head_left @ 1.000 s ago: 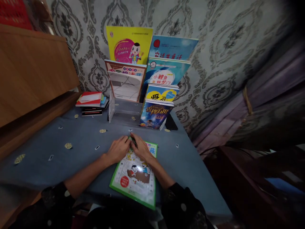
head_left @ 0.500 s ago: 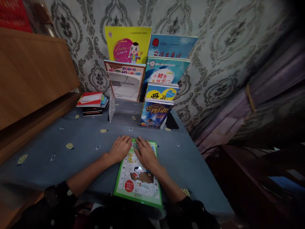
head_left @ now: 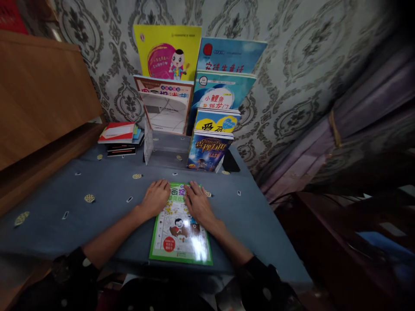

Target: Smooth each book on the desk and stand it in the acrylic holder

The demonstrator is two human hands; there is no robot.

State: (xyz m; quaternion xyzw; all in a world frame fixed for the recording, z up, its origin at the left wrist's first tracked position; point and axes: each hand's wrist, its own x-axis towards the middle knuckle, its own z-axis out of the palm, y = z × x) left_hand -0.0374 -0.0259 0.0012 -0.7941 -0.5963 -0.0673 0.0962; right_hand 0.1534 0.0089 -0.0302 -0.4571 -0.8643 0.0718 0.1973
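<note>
A green-bordered picture book lies flat near the front edge of the table, its cover facing up and a bright glare on the lower right. My left hand rests along the book's upper left side, fingers stretched forward. Over the upper right part of the cover lies my right hand, its fingers extended and slightly apart. Part of the title shows between the two hands. Neither hand is wrapped round anything; my left thumb is mostly hidden.
Behind the book stands a clear tiered rack with several upright books, including a dark blue one and a yellow one. A small stack of books lies at the back left. A black flat object sits right of the rack.
The green book has slid away from me and now lies straighter, its near edge no longer over the table's edge. My hands have moved apart, uncovering more of the title.
</note>
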